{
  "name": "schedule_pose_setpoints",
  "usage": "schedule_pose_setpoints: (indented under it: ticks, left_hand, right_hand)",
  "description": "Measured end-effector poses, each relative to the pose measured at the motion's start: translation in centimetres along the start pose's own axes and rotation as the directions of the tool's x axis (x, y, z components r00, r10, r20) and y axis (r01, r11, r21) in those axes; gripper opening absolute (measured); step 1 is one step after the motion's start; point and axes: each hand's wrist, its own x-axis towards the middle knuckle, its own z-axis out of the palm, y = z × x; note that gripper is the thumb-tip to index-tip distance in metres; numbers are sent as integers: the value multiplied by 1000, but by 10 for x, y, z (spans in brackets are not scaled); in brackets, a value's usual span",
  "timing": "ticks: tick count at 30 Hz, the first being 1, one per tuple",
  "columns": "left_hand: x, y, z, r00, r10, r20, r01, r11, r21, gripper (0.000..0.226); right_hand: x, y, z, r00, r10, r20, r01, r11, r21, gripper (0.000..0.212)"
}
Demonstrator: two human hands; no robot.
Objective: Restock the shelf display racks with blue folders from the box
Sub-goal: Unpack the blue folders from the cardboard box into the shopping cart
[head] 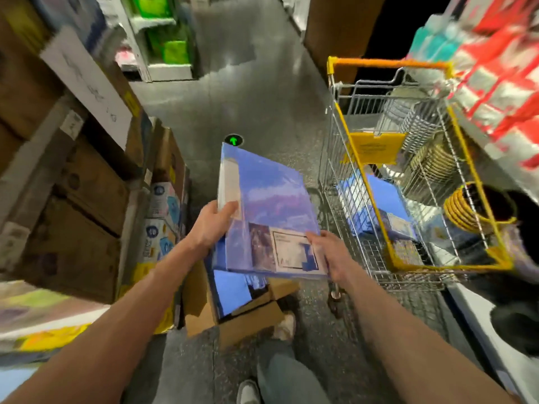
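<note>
We hold a shrink-wrapped pack of blue folders in the air with both hands, tilted so its far end points down the aisle. Our left grip is curled round the pack's left edge, thumb lying on top beside the pale spine strip, the other fingers hidden underneath. Our right grip clasps the near right corner, thumb pressed on the white printed label, the rest of the fingers out of sight below. The pack hangs just above an open cardboard box standing on the grey speckled floor; more blue folders show inside the box. To the right, near the box, stands a wire shopping cart with yellow trim, and blue packs and a yellow coil lie in it. On the left, brown cartons fill the shelving. A green arrow mark sits on the floor just beyond the pack's far edge.
</note>
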Motion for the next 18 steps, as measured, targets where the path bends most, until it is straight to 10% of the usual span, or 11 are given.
schedule_pose_setpoints:
  ticks: [7, 18]
  left_hand:
    - [-47, 42, 72, 989, -106, 107, 122, 980, -160, 30]
    - [-54, 97, 282, 983, 36, 181, -39, 999, 15, 30]
  right_hand:
    - [-63, -11, -85, 973, -143, -183, 152, 988, 38, 8]
    - [-72, -16, -277, 925, -95, -367, 130, 989, 71, 7]
